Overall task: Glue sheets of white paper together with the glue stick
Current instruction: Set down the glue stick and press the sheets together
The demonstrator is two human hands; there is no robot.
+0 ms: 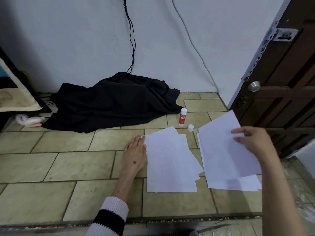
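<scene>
Your floor (76, 167) of greenish-tan tiles runs up to a pale wall (76, 40), with a dark wooden door (289, 92) standing at the right, its round metal knob (254, 86) near the door's edge. A heap of black cloth (110, 103) lies on the tiles against the wall, and 2 cables (132, 40) hang down the wall above it.

Nearer you, the white paper sits in 2 groups. The left stack (168, 162) lies flat on the floor, its sheets fanned slightly so several corners show. Just right of it, apart by a narrow strip of tile, is the right stack (226, 183), and above that you hold 1 lifted sheet (219, 147) tilted up off the pile.

Your left hand (135, 154) lies flat on the tile, fingers straight and together, its fingertips touching the left edge of the left stack; the sleeve (110, 217) behind it is white with a black band. Your right hand (252, 142) pinches the lifted sheet at its right edge, thumb and fingers curled onto the paper.

Beyond the sheets, the glue stick (182, 117) stands upright by the cloth's edge, red-labelled and uncapped, well clear of both hands. Its white cap (190, 128) stands on the tile just beside it.
</scene>
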